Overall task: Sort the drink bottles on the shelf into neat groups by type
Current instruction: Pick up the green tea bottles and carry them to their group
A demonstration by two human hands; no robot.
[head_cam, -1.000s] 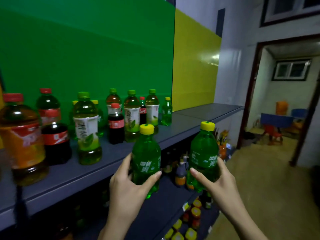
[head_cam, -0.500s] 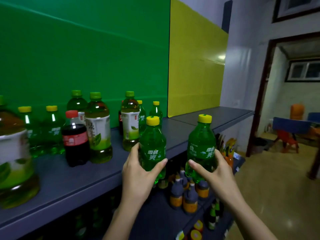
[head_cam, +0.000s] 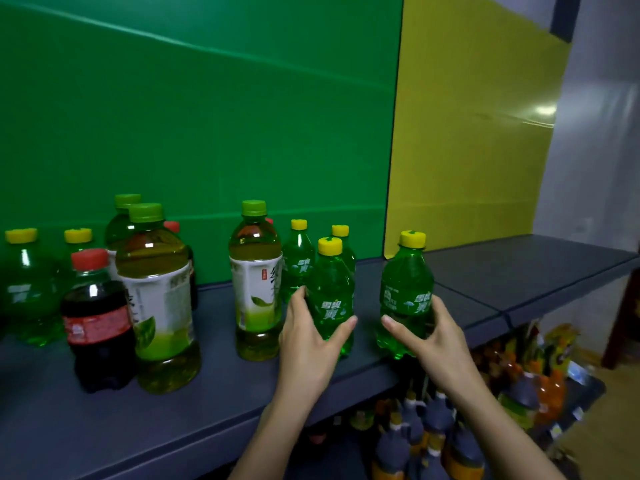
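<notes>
Gripping two green soda btls w/ yellow caps, one per hand. L hand [head_cam: 311,334] curls thumb + fingers round the label band of the L soda btl [head_cam: 330,289]; R hand [head_cam: 429,330] does the same on the R soda btl [head_cam: 407,282]. Both btls upright, a clear gap btwn them. Bases sit at or just above the grey shelf [head_cam: 519,278], close to its front edge; can't tell if they rest on it.

Just left of the L soda btl, nearly touching the L hand: a green tea btl [head_cam: 256,271], white label, green cap. Behind the L soda btl, toward the green back panel [head_cam: 207,116]: two more yellow-capped soda btls [head_cam: 298,258], tight together.

Further left, a crowded cluster: a big green tea btl [head_cam: 156,289], a cola btl [head_cam: 97,317] w/ red cap touching its left side, more green soda btls at far left edge of view.

Open room: shelf top right of the R soda btl runs bare to the far end, in front of the yellow panel [head_cam: 467,150]. A seam crosses the shelf there.

Below the front edge: lower shelf packed w/ dark-capped btls [head_cam: 433,427], orange ones further right.
</notes>
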